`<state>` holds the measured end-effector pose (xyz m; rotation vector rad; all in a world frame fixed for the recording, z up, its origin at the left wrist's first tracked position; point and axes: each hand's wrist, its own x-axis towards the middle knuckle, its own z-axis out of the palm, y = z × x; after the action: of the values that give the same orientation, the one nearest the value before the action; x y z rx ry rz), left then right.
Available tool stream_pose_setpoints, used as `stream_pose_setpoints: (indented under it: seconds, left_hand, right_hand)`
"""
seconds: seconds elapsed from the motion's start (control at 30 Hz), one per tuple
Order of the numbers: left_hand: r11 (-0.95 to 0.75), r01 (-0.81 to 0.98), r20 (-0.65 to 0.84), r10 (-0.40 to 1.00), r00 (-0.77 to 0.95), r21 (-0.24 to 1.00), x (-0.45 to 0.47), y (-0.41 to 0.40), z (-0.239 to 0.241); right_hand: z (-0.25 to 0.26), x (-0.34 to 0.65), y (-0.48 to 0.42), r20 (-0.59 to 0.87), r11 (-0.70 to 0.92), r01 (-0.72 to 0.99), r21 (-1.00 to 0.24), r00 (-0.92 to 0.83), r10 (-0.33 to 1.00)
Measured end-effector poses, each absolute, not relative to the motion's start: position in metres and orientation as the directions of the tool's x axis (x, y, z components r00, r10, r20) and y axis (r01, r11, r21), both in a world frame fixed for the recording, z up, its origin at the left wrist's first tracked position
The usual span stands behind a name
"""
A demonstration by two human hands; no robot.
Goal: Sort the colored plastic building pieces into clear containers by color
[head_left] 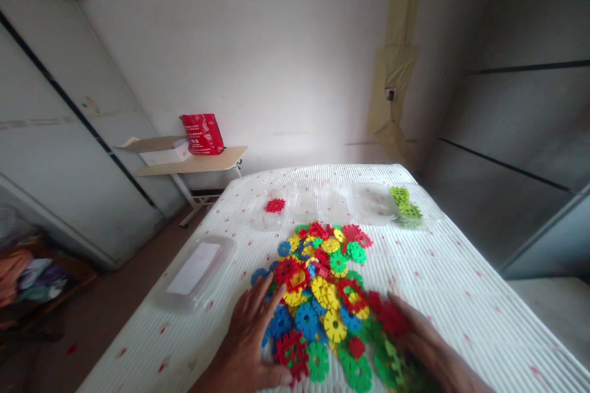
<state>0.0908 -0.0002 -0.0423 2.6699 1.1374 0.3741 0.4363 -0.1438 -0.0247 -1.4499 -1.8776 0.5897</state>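
A pile of flat plastic gear-shaped pieces (322, 295) in red, yellow, blue and green lies on a white ribbed table cover (461, 270). My left hand (249, 338) rests flat on the pile's left edge, fingers stretched out over blue and red pieces. My right hand (424, 344) lies flat on the pile's right edge, fingers spread over red and green pieces. Neither hand grips a piece. Farther back, one red piece (275, 205) sits in a clear tray, and several green pieces (405, 204) sit in another clear tray at the right.
A clear lid with a white label (196, 270) lies left of the pile. More clear trays (373, 202) line the far side. Beyond the table stand a small wooden side table (193, 164) with a red bag (203, 133), and clutter on the floor at left.
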Motion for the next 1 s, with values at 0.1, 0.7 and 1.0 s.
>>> stream_pose_setpoints:
  seconds: [0.1, 0.7, 1.0]
  left_hand:
    - [-0.676, 0.678, 0.215, 0.736, 0.642, 0.287, 0.099, 0.001, -0.045]
    - [-0.47, 0.571, 0.375, 0.882, 0.283, 0.673, 0.123, 0.019, -0.04]
    - [-0.332, 0.436, 0.33, 0.94, 0.083, 0.837, 0.119, 0.017, -0.034]
  right_hand:
    - [-0.03, 0.427, -0.118, 0.258, 0.333, 0.671, -0.662, -0.213, 0.942]
    - [0.026, 0.386, -0.044, 0.379, 0.413, 0.507, -0.757, -0.175, 0.909]
    - [0.008, 0.462, -0.044, 0.236, 0.184, 0.758, -0.625, -0.041, 0.971]
